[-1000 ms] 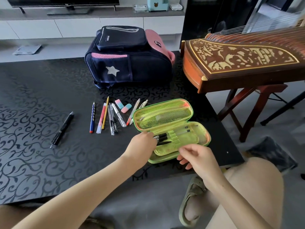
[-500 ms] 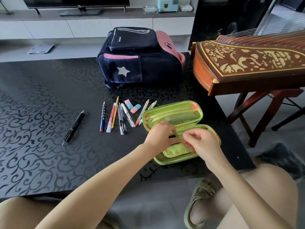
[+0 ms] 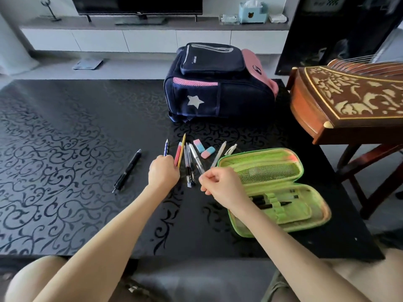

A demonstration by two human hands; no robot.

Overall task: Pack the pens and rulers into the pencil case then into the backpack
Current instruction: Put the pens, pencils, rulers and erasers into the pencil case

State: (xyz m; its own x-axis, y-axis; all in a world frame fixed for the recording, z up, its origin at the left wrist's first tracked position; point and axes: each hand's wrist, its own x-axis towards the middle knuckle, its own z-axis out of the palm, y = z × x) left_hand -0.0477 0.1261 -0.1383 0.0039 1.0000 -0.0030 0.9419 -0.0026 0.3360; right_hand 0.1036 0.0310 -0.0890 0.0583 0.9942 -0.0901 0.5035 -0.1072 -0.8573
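Observation:
An open green pencil case (image 3: 269, 171) lies at the table's right with black pens (image 3: 270, 203) under its elastic loops. Left of it lies a row of pens and pencils: a blue pencil (image 3: 166, 146), a red and a yellow one (image 3: 180, 150), clear pens (image 3: 188, 159), a silver pen (image 3: 195, 156) and two white pens (image 3: 219, 152). My left hand (image 3: 163, 173) is curled over the blue pencil's near end. My right hand (image 3: 220, 185) pinches the silver pen's near end. A black pen (image 3: 128, 170) lies apart at the left. The navy backpack (image 3: 218, 94) stands behind, closed.
Two pink-and-blue erasers (image 3: 202, 148) lie in the row. A carved wooden zither (image 3: 349, 99) on a stand juts in beside the table's right edge. The black patterned table (image 3: 65, 160) ends just before my knees. A TV cabinet stands far behind.
Both hands have left the pencil case and moved left to the row of pens. The view has shifted left, and the case now shows the black pens tucked in.

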